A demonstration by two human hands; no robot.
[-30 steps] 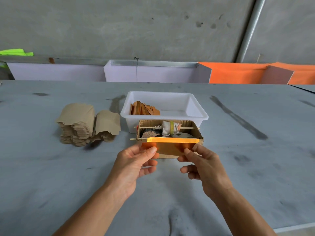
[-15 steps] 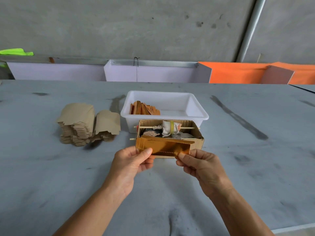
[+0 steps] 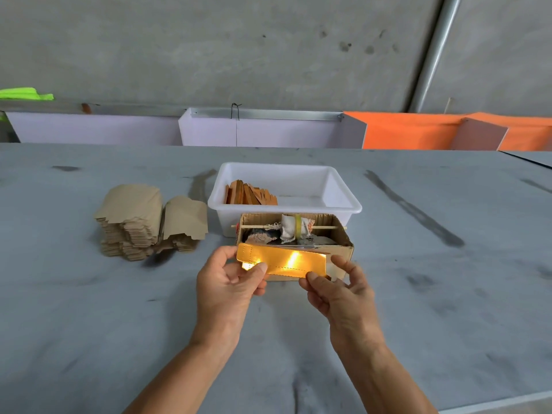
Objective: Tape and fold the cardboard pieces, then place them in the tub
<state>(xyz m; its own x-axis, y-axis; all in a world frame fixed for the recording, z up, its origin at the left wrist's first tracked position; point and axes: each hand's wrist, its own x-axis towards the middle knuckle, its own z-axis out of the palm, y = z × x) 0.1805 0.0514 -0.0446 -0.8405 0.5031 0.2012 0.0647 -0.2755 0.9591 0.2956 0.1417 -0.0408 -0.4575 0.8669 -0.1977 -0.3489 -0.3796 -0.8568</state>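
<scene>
My left hand (image 3: 230,282) and right hand (image 3: 334,288) pinch the ends of the gold card (image 3: 280,261). It lies sideways; the tub (image 3: 343,198) sits straight ahead.

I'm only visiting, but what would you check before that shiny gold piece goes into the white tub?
1. Both hands hold the piece: ok. The left hand and right hand each pinch an end of the gold piece.
2. Piece folded flat: cannot tell. A pale flap sticks out at its right end.
3. Tape in place: cannot tell. Glare hides the surface.
4. Room in the white tub: ok. The folded pieces stand at its left; the right side is bare.
5. Path to the tub: not ok. The open cardboard box stands between hands and tub, so the piece must be lifted over it.
</scene>
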